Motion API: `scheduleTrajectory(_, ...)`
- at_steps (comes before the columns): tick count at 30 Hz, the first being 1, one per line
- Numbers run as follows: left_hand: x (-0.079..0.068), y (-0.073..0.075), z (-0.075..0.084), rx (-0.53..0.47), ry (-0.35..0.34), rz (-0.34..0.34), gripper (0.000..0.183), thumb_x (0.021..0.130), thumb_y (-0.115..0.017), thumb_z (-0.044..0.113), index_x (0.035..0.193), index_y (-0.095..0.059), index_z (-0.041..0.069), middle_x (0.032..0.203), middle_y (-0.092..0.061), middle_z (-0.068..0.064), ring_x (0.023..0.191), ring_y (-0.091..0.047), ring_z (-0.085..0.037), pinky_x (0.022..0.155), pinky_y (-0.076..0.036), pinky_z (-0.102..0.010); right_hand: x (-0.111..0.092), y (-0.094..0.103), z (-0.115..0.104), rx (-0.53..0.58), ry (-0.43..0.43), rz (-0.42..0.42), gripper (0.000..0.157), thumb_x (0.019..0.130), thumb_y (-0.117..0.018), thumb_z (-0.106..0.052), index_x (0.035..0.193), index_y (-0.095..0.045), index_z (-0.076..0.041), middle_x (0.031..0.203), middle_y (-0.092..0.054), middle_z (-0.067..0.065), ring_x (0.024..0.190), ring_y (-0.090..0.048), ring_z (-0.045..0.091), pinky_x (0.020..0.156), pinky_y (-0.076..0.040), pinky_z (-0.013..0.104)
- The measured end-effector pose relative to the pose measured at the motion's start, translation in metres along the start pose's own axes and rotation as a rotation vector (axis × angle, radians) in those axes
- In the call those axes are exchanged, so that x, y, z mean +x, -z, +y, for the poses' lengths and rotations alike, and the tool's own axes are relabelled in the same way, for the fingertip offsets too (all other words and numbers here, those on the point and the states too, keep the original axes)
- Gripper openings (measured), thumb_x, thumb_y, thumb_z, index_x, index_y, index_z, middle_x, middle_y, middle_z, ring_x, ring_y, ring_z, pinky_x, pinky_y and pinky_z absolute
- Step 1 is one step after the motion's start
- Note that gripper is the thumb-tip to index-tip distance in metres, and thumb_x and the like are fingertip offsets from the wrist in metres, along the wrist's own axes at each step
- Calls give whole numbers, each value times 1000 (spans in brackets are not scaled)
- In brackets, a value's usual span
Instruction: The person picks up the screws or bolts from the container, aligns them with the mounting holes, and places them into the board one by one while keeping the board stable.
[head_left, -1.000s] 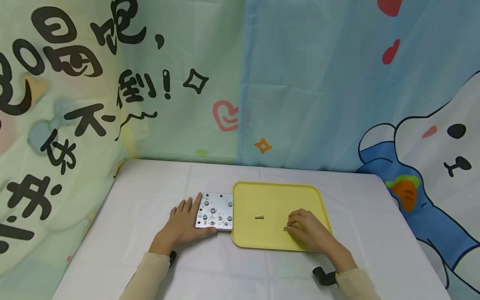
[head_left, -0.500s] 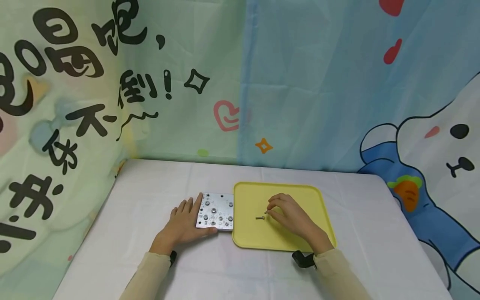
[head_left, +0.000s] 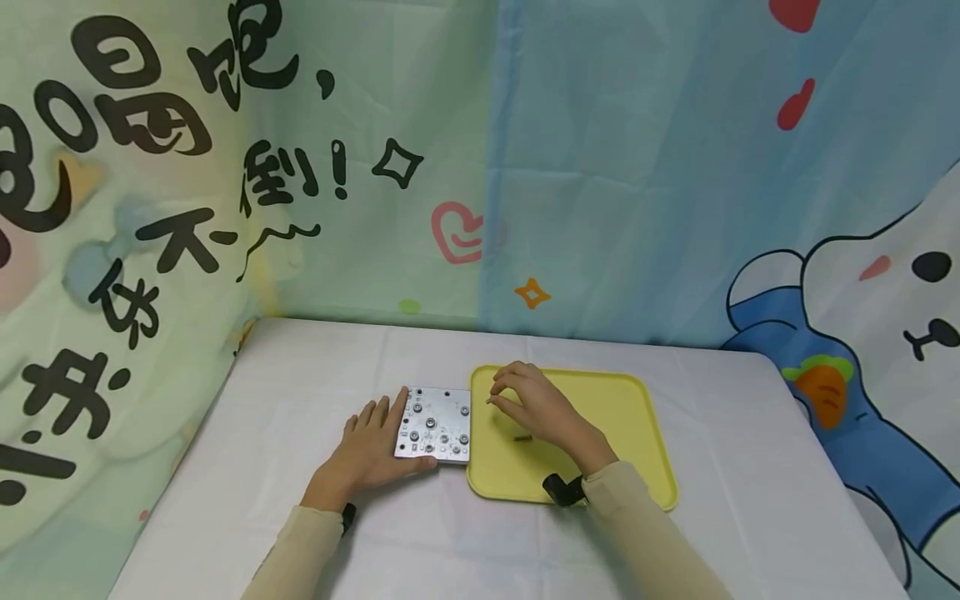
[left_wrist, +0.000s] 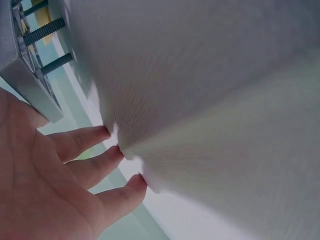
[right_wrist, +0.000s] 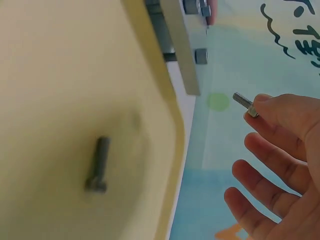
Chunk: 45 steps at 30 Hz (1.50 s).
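Observation:
A silver metal plate (head_left: 452, 406) with several screws set in it sits at the left edge of the yellow tray (head_left: 600, 454). My left hand (head_left: 367, 447) lies along the plate's left side, index finger at the back corner and thumb at the front edge, fingers straight. Threaded shanks (left_wrist: 45, 31) stick out of the plate's underside in the left wrist view. Above the tray, close to the plate's right side, my right hand (head_left: 543, 412) pinches a small screw (right_wrist: 244, 103) by its head between thumb and forefinger, threaded end pointing outward. Another screw (right_wrist: 99, 162) lies on the tray below.
A white cloth (head_left: 465, 550) covers the table. Behind it hangs a printed fabric backdrop (head_left: 600, 208). A black wrist strap piece (head_left: 562, 490) on the right arm hangs over the tray's front edge.
My right hand has lifted a screw from the tray's right part and carried it left and back, past the other screw, toward the plate. The left hand stays at the plate.

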<state>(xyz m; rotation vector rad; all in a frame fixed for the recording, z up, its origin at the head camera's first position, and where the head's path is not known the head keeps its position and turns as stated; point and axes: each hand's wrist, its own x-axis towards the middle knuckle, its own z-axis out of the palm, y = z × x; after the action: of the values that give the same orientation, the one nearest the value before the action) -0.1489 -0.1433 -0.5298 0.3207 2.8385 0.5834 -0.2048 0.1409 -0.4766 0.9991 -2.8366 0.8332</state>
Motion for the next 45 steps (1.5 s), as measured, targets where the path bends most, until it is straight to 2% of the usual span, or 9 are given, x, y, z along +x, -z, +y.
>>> scheduleTrajectory(10, 0, 0, -1, -2, 6, -3, 121, 77, -62, 80, 162, -10, 12, 158, -27, -28, 144, -24, -47, 113, -21, -62, 34, -14, -11, -14, 19, -45, 8, 97, -69, -14, 98, -72, -7, 114, -62, 8, 111, -56, 28, 95, -48, 40)
scheduleTrajectory(20, 1, -1, -3, 10, -5, 7, 120, 77, -60, 81, 162, -11, 12, 157, -27, -28, 144, -25, -47, 112, -23, -63, 54, -32, -17, -52, -32, -113, 10, 98, -68, -16, 97, -74, -8, 113, -62, 7, 110, -56, 26, 97, -47, 39)
scheduleTrajectory(27, 1, 0, -3, 6, -7, 12, 120, 77, -59, 82, 162, -11, 12, 158, -27, -27, 144, -25, -47, 112, -23, -63, 58, -40, -18, -145, -14, -108, 8, 97, -68, -17, 98, -73, -10, 112, -63, 5, 107, -57, 24, 94, -48, 37)
scheduleTrajectory(35, 2, -1, -3, 5, -17, 13, 121, 77, -59, 82, 162, -11, 12, 157, -28, -28, 143, -26, -48, 111, -24, -64, 59, -45, -18, -177, -14, -109, 11, 98, -68, -19, 100, -74, -10, 112, -63, 6, 106, -58, 24, 94, -48, 38)
scheduleTrajectory(45, 2, -1, -5, 12, -11, 9, 121, 77, -59, 82, 162, -10, 12, 157, -27, -28, 144, -25, -47, 112, -23, -63, 39, -32, -15, -161, -49, -72, 10, 97, -68, -16, 102, -73, -9, 113, -63, 6, 106, -58, 25, 95, -48, 38)
